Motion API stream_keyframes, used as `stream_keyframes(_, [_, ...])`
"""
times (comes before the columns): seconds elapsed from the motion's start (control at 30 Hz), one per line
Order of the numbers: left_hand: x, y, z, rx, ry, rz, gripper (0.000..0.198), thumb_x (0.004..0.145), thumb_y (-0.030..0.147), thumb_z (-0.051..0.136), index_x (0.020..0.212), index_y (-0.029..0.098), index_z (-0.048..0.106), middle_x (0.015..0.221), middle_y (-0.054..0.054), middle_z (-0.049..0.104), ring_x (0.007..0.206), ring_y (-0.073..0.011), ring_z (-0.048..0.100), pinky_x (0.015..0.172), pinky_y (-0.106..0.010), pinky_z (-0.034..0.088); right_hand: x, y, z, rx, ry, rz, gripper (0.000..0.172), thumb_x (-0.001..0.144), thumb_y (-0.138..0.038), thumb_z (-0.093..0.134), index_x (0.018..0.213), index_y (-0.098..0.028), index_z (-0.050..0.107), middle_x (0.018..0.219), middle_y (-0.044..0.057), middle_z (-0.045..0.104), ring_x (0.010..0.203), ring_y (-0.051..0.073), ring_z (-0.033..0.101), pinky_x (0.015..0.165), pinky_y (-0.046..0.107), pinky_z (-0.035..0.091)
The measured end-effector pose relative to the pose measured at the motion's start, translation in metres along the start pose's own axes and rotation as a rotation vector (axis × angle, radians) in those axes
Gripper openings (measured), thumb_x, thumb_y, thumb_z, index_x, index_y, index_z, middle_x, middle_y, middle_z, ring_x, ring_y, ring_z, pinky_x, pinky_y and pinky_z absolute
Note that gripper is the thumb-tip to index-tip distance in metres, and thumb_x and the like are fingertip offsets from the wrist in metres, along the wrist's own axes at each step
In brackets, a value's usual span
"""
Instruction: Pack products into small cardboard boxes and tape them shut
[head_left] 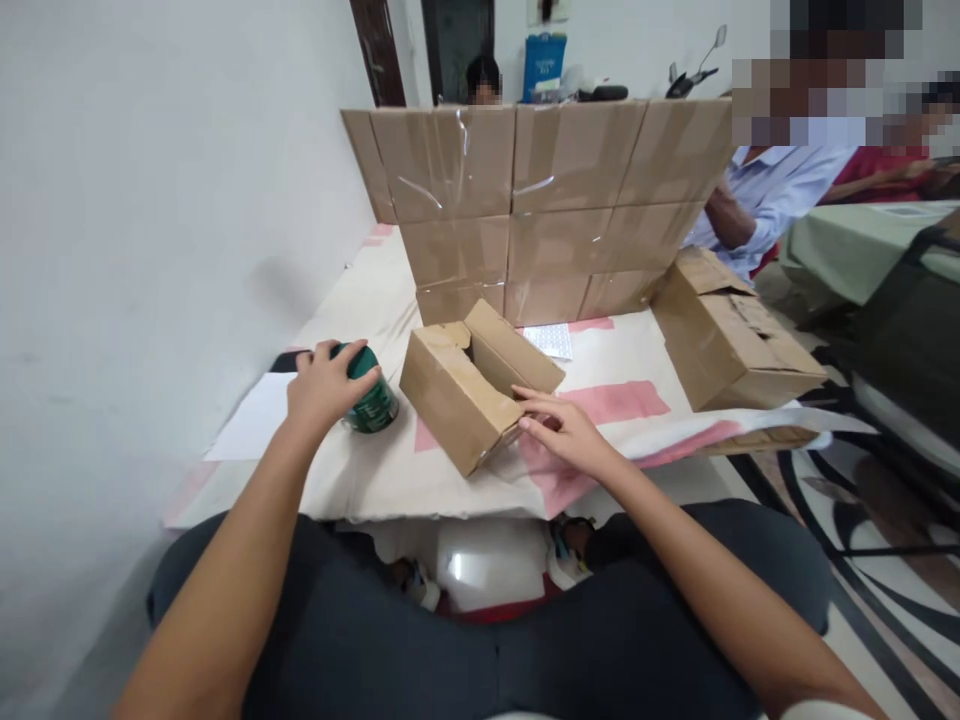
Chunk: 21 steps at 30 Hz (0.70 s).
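Green can (373,402) stands left of centre on the bench (352,482), just beside a small open cardboard box (454,395) that lies tilted at the middle of the frame. The left hand (328,385) is clamped over the can's top, fingers curled round it. The right hand (568,432) lies flat with fingers stretched out and close together, gripping nothing; its fingertips touch the box's open end. A white sheet (251,418) lies at the left edge of the bench. Behind, a wall of taped cartons (540,200) fills the upper middle, and another carton (731,340) sits to the right, near a co-worker's pale blue sleeve (772,190).
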<state>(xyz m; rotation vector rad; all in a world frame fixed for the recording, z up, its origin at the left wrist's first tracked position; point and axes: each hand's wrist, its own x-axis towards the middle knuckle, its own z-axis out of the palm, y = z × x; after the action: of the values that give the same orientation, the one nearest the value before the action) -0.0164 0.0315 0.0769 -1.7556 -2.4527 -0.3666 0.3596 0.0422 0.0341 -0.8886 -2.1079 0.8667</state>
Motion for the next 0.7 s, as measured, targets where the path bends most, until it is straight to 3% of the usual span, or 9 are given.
stream_keyframes(0.13, [-0.009,0.001,-0.003,-0.003,0.017,0.020,0.066,0.090,0.069,0.039,0.149,0.039,0.047,0.152,-0.008,0.044,0.135,-0.0438,0.040,0.103,-0.060,0.049,-0.021,0.006,-0.001,-0.146,0.058,-0.089,0.040,0.095,-0.040,0.060,0.129,-0.020,0.068,0.145,0.015,0.060,0.131,0.026,0.061,0.108,0.044,0.050])
stream_keyframes(0.2, [-0.018,0.002,-0.004,-0.006,0.048,0.039,0.066,0.092,0.069,0.038,0.149,0.037,0.047,0.154,-0.008,0.043,0.136,-0.0430,0.039,0.105,-0.061,0.048,-0.028,0.005,-0.005,-0.217,0.098,-0.171,0.039,0.096,-0.039,0.058,0.130,-0.021,0.066,0.143,0.014,0.062,0.122,0.024,0.065,0.096,0.038,0.056])
stream_keyframes(0.3, [-0.032,0.001,-0.004,-0.011,0.104,0.060,0.068,0.092,0.071,0.037,0.149,0.036,0.047,0.156,-0.008,0.041,0.136,-0.0420,0.039,0.109,-0.061,0.046,-0.035,0.007,-0.020,-0.423,0.350,-0.199,0.027,0.096,-0.036,0.051,0.100,-0.019,0.072,0.100,0.011,0.076,0.081,0.019,0.069,0.071,0.030,0.054])
stream_keyframes(0.37, [-0.038,0.000,-0.002,-0.018,0.141,0.077,0.070,0.091,0.072,0.037,0.150,0.035,0.047,0.157,-0.008,0.041,0.137,-0.0416,0.038,0.111,-0.061,0.045,-0.037,0.015,-0.039,-0.597,0.528,-0.037,0.028,0.095,-0.036,0.049,0.082,-0.019,0.068,0.075,0.006,0.069,0.066,0.017,0.061,0.068,0.030,0.048])
stream_keyframes(0.4, [-0.040,-0.001,-0.001,-0.024,0.155,0.083,0.070,0.091,0.073,0.036,0.150,0.036,0.047,0.157,-0.008,0.041,0.138,-0.0417,0.038,0.111,-0.061,0.044,-0.040,0.022,-0.051,-0.673,0.564,0.103,0.028,0.094,-0.036,0.050,0.079,-0.019,0.067,0.072,0.006,0.068,0.065,0.017,0.059,0.069,0.030,0.047])
stream_keyframes(0.57, [-0.039,-0.009,0.003,-0.054,0.163,0.082,0.074,0.089,0.077,0.033,0.150,0.038,0.046,0.159,-0.005,0.039,0.141,-0.0413,0.036,0.115,-0.061,0.040,-0.072,0.069,-0.115,-0.826,0.624,0.856,0.025,0.087,-0.036,0.057,0.087,-0.016,0.072,0.089,0.015,0.073,0.087,0.027,0.064,0.079,0.038,0.044])
stream_keyframes(0.63, [-0.034,-0.011,0.004,-0.050,0.139,0.089,0.075,0.088,0.079,0.032,0.151,0.039,0.044,0.159,-0.005,0.037,0.142,-0.0401,0.036,0.116,-0.061,0.039,-0.093,0.085,-0.133,-0.802,0.709,1.036,0.034,0.090,-0.038,0.054,0.103,-0.013,0.072,0.100,0.021,0.071,0.094,0.030,0.063,0.080,0.041,0.044])
stream_keyframes(0.7, [-0.030,-0.011,0.004,-0.040,0.115,0.096,0.076,0.087,0.080,0.032,0.151,0.040,0.043,0.160,-0.005,0.037,0.144,-0.0400,0.035,0.116,-0.061,0.039,-0.110,0.098,-0.142,-0.795,0.738,1.122,0.047,0.092,-0.038,0.049,0.117,-0.003,0.067,0.108,0.030,0.066,0.094,0.031,0.064,0.077,0.042,0.045])
